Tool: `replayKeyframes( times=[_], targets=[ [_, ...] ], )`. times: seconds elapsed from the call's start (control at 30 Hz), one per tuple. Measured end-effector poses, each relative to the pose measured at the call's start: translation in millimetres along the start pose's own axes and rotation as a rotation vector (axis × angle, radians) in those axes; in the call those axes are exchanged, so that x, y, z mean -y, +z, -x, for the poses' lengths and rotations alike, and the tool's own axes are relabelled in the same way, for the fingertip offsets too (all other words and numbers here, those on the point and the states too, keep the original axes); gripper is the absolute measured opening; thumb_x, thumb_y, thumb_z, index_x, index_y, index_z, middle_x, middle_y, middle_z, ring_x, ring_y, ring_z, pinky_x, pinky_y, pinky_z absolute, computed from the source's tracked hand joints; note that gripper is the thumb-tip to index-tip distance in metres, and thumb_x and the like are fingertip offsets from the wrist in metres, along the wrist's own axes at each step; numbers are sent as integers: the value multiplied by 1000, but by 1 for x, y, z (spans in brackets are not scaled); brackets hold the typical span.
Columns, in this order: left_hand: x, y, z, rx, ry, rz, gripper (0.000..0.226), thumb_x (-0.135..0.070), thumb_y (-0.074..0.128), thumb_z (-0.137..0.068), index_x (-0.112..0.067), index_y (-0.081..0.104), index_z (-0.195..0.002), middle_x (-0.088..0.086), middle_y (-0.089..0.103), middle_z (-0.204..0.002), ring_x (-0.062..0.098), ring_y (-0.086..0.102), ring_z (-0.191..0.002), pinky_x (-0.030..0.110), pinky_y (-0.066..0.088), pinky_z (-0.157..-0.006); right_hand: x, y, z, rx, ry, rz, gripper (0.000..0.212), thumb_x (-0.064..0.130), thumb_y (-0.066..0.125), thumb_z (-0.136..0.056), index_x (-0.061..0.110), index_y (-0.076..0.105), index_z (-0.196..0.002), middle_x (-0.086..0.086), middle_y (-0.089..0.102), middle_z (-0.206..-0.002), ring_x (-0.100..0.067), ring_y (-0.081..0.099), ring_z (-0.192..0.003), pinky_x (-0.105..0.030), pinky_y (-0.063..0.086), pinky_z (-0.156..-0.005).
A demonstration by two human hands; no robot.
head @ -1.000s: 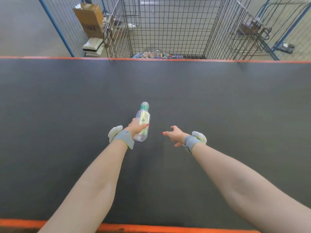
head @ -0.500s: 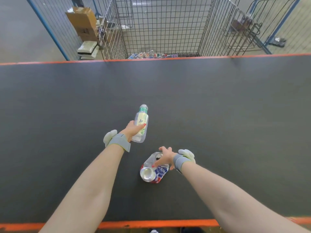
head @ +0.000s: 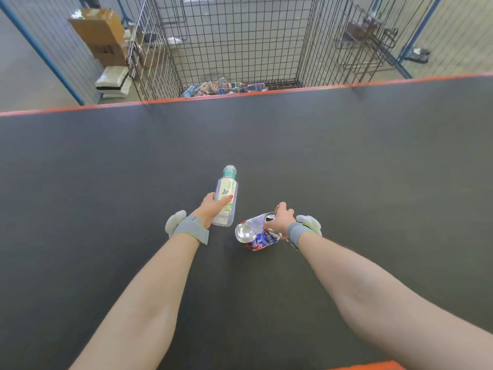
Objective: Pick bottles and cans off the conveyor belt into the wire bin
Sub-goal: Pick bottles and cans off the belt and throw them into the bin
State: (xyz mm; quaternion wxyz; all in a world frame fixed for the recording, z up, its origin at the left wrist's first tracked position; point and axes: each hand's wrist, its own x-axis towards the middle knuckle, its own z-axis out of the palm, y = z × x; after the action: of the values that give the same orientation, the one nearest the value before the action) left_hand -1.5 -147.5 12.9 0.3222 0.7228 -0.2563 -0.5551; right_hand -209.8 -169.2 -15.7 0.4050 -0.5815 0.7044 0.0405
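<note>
My left hand grips a clear plastic bottle with a pale label and green neck band, its cap pointing away from me over the dark conveyor belt. My right hand grips a crushed silver, red and blue can, fingers curled over its upper side; the can's shiny end faces left. The wire bin stands beyond the belt's far orange edge, with several bottles and cans on its floor.
A cardboard box and a white packet sit left of the bin behind wire fencing. A wire frame stands to the bin's right. An orange strip marks the belt's near edge.
My right hand, empty a second ago, reached down onto the crushed can and now holds it higher and further from me. The left hand has kept the bottle.
</note>
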Motion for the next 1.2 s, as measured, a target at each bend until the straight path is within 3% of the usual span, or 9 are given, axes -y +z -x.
replayKeyframes(
  times=[0.1, 0.23, 0.37, 0.47, 0.5, 0.57, 0.67, 0.83, 1.2],
  targets=[
    [-17, -6, -23, -29, 13, 44, 56, -34, 65, -89, -11, 43, -134, 11, 58, -128, 28, 63, -105, 42, 56, -84, 22, -14, -24, -48, 82, -255, 65, 34, 68, -76, 11, 35, -127, -15, 38, -129, -37, 43, -122, -49, 53, -91],
    [-40, -11, -56, -54, -50, 159, 62, -45, 61, -88, -24, 35, -140, 7, 52, -132, 30, 61, -109, 43, 58, -66, 66, -37, -53, -29, 190, -578, 63, 25, 68, -81, 7, 34, -131, -13, 35, -134, -34, 40, -125, -46, 60, -57],
    [-138, -32, -130, 12, -11, 249, 62, -51, 55, -90, -13, 41, -137, 10, 60, -117, 25, 63, -89, 34, 56, -57, 168, -88, -129, 96, 28, -922, 61, 24, 59, -93, -1, 32, -142, -18, 45, -141, -32, 58, -113, -30, 59, -62],
    [-259, -62, -168, 104, 113, 90, 86, -54, 57, -88, -22, 10, -152, -1, 50, -128, 15, 58, -103, 25, 56, -66, 279, -153, -170, 115, -145, -1092, 71, 43, 59, -92, 6, 30, -146, -11, 42, -146, -29, 56, -119, -34, 58, -77],
    [-292, -73, -182, 126, 164, 32, 104, -54, 64, -83, -20, -6, -152, -4, 39, -141, 14, 50, -119, 26, 54, -85, 314, -170, -181, 131, -171, -1089, 76, 52, 57, -90, 11, 28, -147, -7, 37, -149, -30, 52, -123, -38, 55, -87],
    [-328, -86, -214, 115, 180, -36, 135, -59, 76, -67, -25, -28, -146, 1, 8, -160, 20, 27, -143, 44, 29, -115, 363, -183, -219, 132, -183, -1071, 78, 60, 54, -86, 18, 29, -147, -1, 31, -152, -29, 48, -127, -42, 53, -96],
    [-320, -93, -248, 62, 199, -192, 110, -47, 68, -82, -26, -15, -152, 8, -18, -159, 24, 5, -149, 46, 17, -119, 385, -166, -245, 88, -232, -922, 73, 52, 54, -91, 14, 30, -148, -9, 33, -152, -30, 43, -132, -43, 49, -101],
    [-265, -89, -264, 12, 36, -27, 112, -46, 64, -86, -20, -25, -149, 7, 8, -161, 34, 9, -147, 59, 29, -109, 356, -119, -257, 146, -97, -890, 76, 52, 49, -93, 15, 18, -152, -5, 31, -153, -35, 51, -122, -43, 47, -102],
    [-247, -87, -194, -18, 34, 29, 103, -47, 62, -87, -19, -13, -152, 4, 7, -161, 28, 14, -147, 56, 30, -109, 335, -122, -200, 171, -108, -822, 76, 52, 47, -94, 14, 17, -153, -11, 32, -152, -33, 54, -121, -40, 52, -96]
  ],
)
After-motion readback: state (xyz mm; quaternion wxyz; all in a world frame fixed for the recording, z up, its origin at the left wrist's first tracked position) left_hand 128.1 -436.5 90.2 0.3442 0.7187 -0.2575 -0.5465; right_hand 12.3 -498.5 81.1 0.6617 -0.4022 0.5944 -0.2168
